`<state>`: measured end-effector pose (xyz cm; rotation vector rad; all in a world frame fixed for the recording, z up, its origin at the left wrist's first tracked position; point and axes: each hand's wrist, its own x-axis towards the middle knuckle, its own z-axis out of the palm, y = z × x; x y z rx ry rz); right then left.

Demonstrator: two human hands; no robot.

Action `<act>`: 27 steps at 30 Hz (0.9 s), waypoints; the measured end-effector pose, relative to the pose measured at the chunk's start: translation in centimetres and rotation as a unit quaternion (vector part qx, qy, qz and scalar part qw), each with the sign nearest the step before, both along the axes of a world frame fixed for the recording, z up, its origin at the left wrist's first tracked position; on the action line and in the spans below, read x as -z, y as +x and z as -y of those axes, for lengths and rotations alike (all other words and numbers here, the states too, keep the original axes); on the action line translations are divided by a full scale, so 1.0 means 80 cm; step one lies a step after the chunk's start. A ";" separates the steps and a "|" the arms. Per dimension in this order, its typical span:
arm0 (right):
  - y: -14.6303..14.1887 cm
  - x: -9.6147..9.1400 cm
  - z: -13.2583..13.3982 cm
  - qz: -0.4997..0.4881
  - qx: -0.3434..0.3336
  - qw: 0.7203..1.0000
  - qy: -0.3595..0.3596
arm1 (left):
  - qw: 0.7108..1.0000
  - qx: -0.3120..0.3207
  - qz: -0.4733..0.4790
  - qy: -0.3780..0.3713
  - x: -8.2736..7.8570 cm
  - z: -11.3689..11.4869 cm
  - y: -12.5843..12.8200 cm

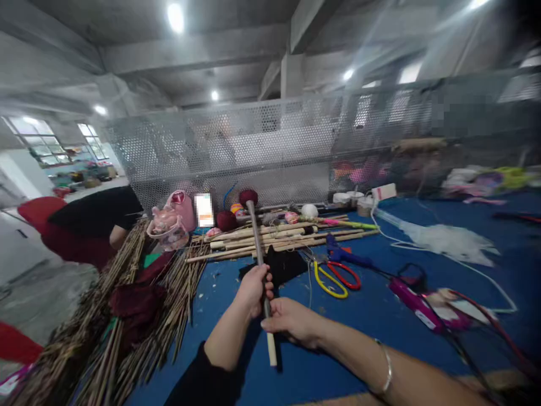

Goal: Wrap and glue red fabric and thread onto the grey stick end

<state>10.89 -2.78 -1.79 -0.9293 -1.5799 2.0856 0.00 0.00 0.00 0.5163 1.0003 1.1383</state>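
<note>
Both hands are closed round a long wooden stick [256, 234], held over the blue table [220, 349]. A dark grey-brown covering wraps most of it, and the lower end is bare pale wood. My left hand [252, 288] grips it near the middle; my right hand [291, 322] pinches it lower, just above the bare part. At its far tip appears a dark red ball [248, 196]; I cannot tell whether it is attached or behind. Beyond my left hand lies black cloth [285, 268]. Scissors [329, 282] with one yellow and one red handle lie to the right.
Loose wooden sticks [236, 242] lie across the back, before a perforated metal screen [253, 141]. Bundled twigs [169, 304] cover the left side. A blue glue gun [344, 252], a purple power strip [416, 304] and cables occupy the right. A person's arm [120, 225] reaches in at left.
</note>
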 end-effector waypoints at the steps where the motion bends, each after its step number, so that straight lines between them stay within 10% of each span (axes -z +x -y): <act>1: 0.001 -0.003 0.001 0.006 -0.004 1.000 0.002 | 1.000 0.002 0.006 -0.005 0.002 -0.001 0.001; 27: 0.010 0.005 -0.004 -0.001 -0.012 1.000 -0.007 | 0.999 -0.018 0.038 -0.006 0.015 -0.008 -0.001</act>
